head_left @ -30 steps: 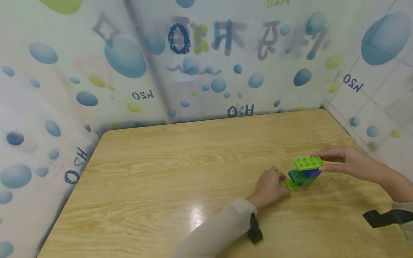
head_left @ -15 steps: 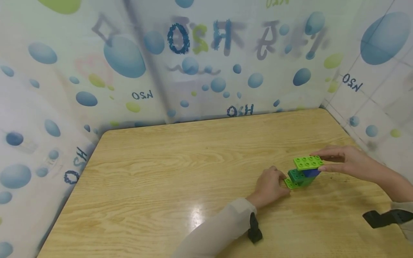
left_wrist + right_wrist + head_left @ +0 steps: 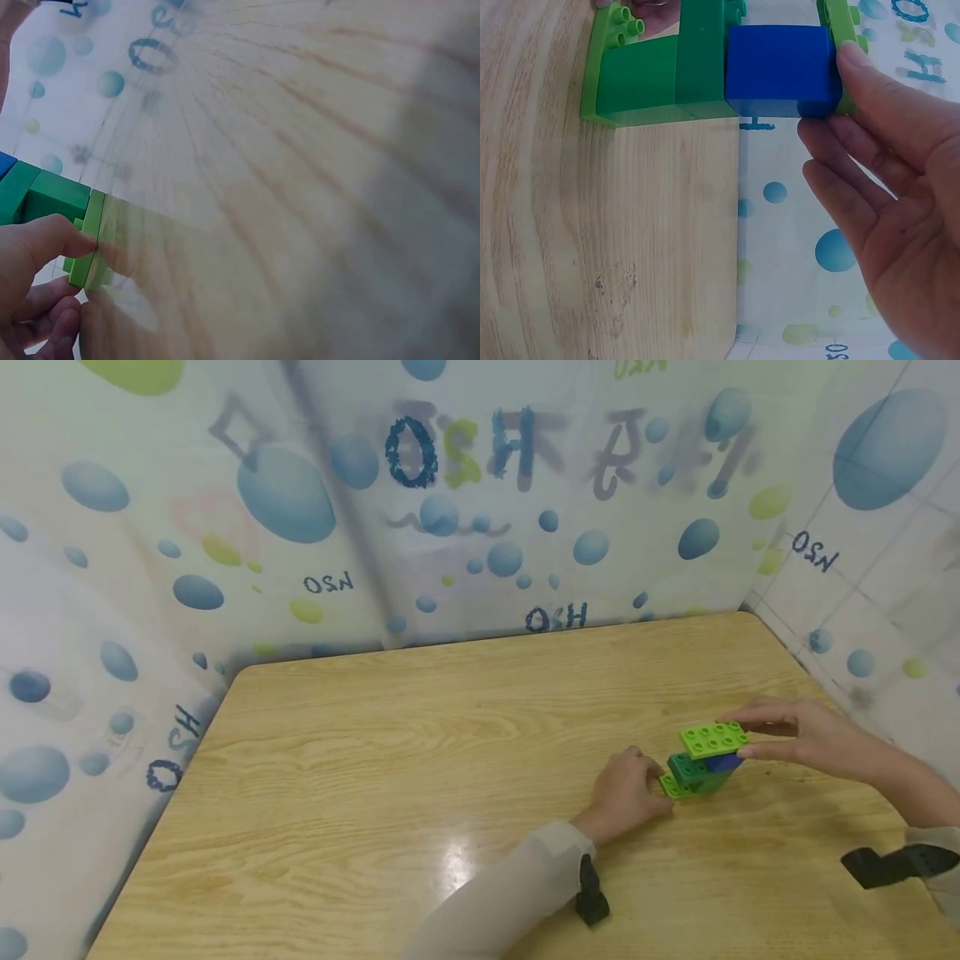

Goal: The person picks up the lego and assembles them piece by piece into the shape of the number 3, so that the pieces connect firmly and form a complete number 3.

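Observation:
A stack of toy building bricks stands on the table toward the right in the head view. At its bottom lies a thin light green plate (image 3: 592,82), with a green brick (image 3: 639,84), a longer dark green brick (image 3: 686,768) and a blue brick (image 3: 780,67) above. A second light green studded plate (image 3: 712,740) tops the blue brick, overhanging to the left. My left hand (image 3: 624,795) pinches the edge of the bottom plate between thumb and fingers. From the right side, my right hand (image 3: 810,739) grips the top plate, its fingertips at the blue brick.
The wooden table (image 3: 375,777) reaches back to a bubble-printed curtain (image 3: 480,527), which also runs along both sides. Dark straps (image 3: 592,893) sit on both sleeves.
The head view has shifted very slightly. Both hands keep the same hold on the brick stack, which stays in place.

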Available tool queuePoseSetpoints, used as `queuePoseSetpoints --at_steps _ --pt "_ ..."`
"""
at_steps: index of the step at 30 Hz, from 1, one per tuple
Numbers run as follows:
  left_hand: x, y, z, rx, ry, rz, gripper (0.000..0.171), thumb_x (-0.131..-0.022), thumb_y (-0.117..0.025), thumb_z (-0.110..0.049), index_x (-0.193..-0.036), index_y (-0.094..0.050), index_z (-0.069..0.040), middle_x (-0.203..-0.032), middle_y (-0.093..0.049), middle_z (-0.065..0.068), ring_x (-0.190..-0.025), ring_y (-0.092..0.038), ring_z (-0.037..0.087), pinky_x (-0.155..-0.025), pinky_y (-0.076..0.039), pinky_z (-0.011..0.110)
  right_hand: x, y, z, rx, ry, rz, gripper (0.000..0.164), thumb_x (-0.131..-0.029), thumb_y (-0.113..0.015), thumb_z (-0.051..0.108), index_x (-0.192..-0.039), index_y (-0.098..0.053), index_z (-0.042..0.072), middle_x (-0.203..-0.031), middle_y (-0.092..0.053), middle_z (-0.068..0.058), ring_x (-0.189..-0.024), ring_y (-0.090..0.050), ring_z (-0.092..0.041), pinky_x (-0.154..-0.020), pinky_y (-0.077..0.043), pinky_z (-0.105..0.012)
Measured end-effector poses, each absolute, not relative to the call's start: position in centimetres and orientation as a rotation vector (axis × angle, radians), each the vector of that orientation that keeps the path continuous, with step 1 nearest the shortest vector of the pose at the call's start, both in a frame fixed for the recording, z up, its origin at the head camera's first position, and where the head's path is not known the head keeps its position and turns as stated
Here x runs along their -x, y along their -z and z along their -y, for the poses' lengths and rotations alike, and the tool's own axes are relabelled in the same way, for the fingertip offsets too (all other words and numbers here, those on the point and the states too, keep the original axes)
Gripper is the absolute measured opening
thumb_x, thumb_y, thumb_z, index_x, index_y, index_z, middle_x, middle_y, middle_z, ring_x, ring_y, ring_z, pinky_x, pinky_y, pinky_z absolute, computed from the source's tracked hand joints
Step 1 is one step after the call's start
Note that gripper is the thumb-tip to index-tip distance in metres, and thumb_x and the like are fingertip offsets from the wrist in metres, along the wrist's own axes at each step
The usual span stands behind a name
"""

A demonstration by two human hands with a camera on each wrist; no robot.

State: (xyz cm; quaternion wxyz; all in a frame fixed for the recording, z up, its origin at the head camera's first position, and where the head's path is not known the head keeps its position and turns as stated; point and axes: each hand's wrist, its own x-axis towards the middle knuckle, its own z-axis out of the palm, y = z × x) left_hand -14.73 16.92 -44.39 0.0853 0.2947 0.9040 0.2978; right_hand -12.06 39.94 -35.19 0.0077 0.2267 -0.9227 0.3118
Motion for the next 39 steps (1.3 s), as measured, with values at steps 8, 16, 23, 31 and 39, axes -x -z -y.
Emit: queuePoseSetpoints --at_steps 8,16,23,31,39 --pt "14.63 44.36 -16.98 -0.885 -0.894 -2.691 0.037 -0.069 -0.079 -0.03 -0.102 -0.07 -0.015 -0.082 -0.049 -0.011 -0.07 -0.039 0.002 -0.056 -0.031 0.013 11.76 35.17 -40.08 -0.686 -1.014 2.88 0.039 -0.078 -0.07 0.003 -0.116 -0.062 0.003 -0.099 -0.06 0.012 -0.086 -0.057 0.002 -0.064 -0.047 -0.017" --pt "14.82 44.67 -17.03 -0.883 -0.901 -2.687 0.037 -0.069 -0.079 -0.03 -0.102 -0.07 -0.015 -0.083 -0.049 -0.011 -0.07 -0.04 0.002 -0.057 -0.032 0.013 11.72 35.4 -40.01 -0.68 -0.957 2.865 0.038 -0.076 -0.072 0.005 -0.114 -0.063 0.003 -0.098 -0.061 0.01 -0.085 -0.057 0.002 -0.062 -0.047 -0.018" --pt "15.0 44.71 -16.96 -0.894 -0.907 -2.686 0.038 -0.069 -0.078 -0.03 -0.102 -0.07 -0.014 -0.082 -0.049 -0.01 -0.07 -0.04 0.002 -0.057 -0.032 0.014 12.02 34.92 -39.73 -0.652 -0.887 2.913 0.037 -0.077 -0.072 0.011 -0.113 -0.064 0.003 -0.1 -0.065 -0.005 -0.084 -0.058 0.001 -0.06 -0.048 -0.023" --pt "15.06 44.64 -16.8 -0.893 -0.9 -2.708 0.037 -0.069 -0.078 -0.029 -0.101 -0.07 -0.015 -0.081 -0.049 -0.01 -0.069 -0.04 0.002 -0.056 -0.031 0.014 12.17 34.4 -39.24 -0.632 -0.917 2.96 0.037 -0.079 -0.071 0.013 -0.114 -0.063 0.001 -0.104 -0.064 -0.015 -0.083 -0.057 0.001 -0.057 -0.047 -0.025" --pt "15.0 44.64 -16.96 -0.901 -0.901 -2.693 0.037 -0.069 -0.078 -0.029 -0.101 -0.07 -0.014 -0.082 -0.049 -0.01 -0.069 -0.04 0.002 -0.057 -0.032 0.014 11.92 34.63 -39.46 -0.64 -0.921 2.944 0.038 -0.079 -0.071 0.011 -0.114 -0.062 -0.001 -0.104 -0.064 -0.015 -0.088 -0.057 0.003 -0.063 -0.049 -0.022"
